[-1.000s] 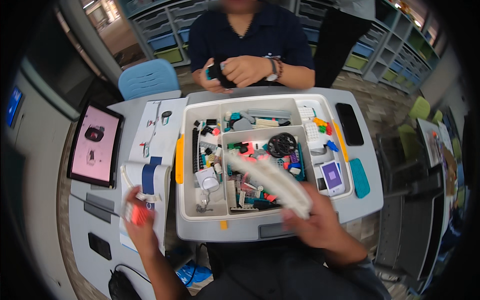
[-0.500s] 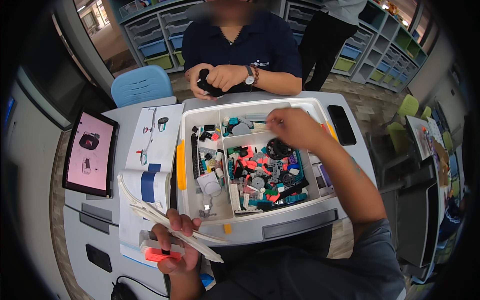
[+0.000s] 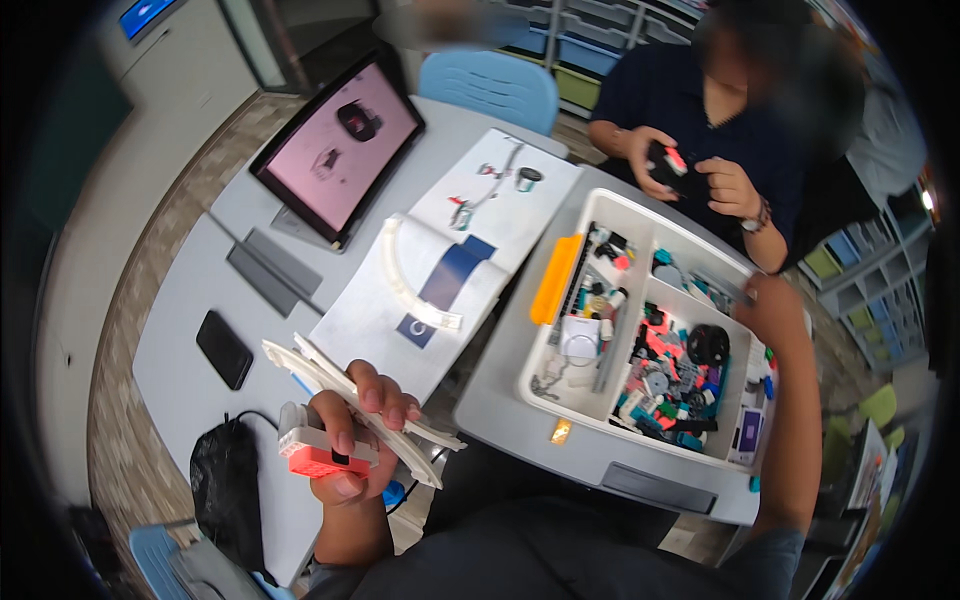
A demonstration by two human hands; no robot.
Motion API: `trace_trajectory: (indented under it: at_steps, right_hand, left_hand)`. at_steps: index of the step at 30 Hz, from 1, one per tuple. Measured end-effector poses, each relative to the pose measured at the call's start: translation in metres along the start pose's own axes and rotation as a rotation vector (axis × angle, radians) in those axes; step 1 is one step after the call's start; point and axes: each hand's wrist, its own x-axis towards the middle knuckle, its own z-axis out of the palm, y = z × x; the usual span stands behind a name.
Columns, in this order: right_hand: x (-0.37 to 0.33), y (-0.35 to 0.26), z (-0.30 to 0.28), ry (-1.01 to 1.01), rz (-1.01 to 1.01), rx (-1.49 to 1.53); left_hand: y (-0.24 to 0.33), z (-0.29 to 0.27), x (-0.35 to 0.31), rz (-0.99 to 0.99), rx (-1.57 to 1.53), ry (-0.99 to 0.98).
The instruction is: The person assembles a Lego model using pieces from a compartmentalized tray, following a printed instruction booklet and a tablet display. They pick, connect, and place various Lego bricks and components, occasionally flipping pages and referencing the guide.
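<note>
Currently, in the head view, the left hand [image 3: 362,438] clamps one coral-and-white block [image 3: 320,458] and at least two white curved strips [image 3: 408,461]. One curved piece [image 3: 396,265] lies on one open booklet [image 3: 455,275]. The right hand [image 3: 776,312] is at one parts bin [image 3: 572,408]; its finger closure cannot be determined.

Even, fairly bright indoor light reaches the left hand [image 3: 342,432], and its fingers look crisp to me, softly shaded underneath. Up beyond those fingers, a screen [image 3: 340,145] glows pink; to their right, a yellow tab [image 3: 560,431] catches a glint. The right hand [image 3: 775,310] looks slightly smeared. Above its fingers, the head of the person opposite [image 3: 760,50] is blurred. Far outward from both hands, straight lines bow and darken into black corners.
</note>
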Motion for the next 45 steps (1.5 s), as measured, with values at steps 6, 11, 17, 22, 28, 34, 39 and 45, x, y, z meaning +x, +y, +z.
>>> trace_trajectory:
  at_steps: [6,11,17,22,28,34,39,45]
  right_hand:
    - [-0.047,-0.139,-0.124,-0.115,0.118,0.277]
    - [0.006,-0.304,-0.063,-0.197,-0.433,0.488]
    - [0.056,-0.393,0.018,-0.36,-0.271,0.317]
    - [0.027,-0.336,-0.045,-0.167,-0.271,0.463]
    - [-0.073,-0.199,-0.138,-0.038,0.04,0.663]
    - [-0.181,-0.117,-0.106,0.036,0.179,0.878]
    - [-0.181,-0.152,-0.066,-0.115,-0.315,1.202]
    - [-0.198,-0.188,-0.024,-0.109,-0.1,1.35]
  left_hand:
    - [0.013,-0.003,-0.008,0.022,0.122,-0.01]
    - [0.018,0.0,-0.017,0.093,0.165,0.093]
    - [0.029,0.002,-0.027,0.111,0.198,0.084]
    - [0.026,0.001,-0.026,0.024,0.202,0.067]
    - [0.031,0.01,-0.02,0.117,0.181,0.123]
    - [0.011,0.021,-0.006,0.006,0.119,0.029]
    - [-0.048,0.045,-0.003,-0.162,0.001,-0.165]
    - [-0.116,0.1,-0.012,-0.426,0.142,-0.245]
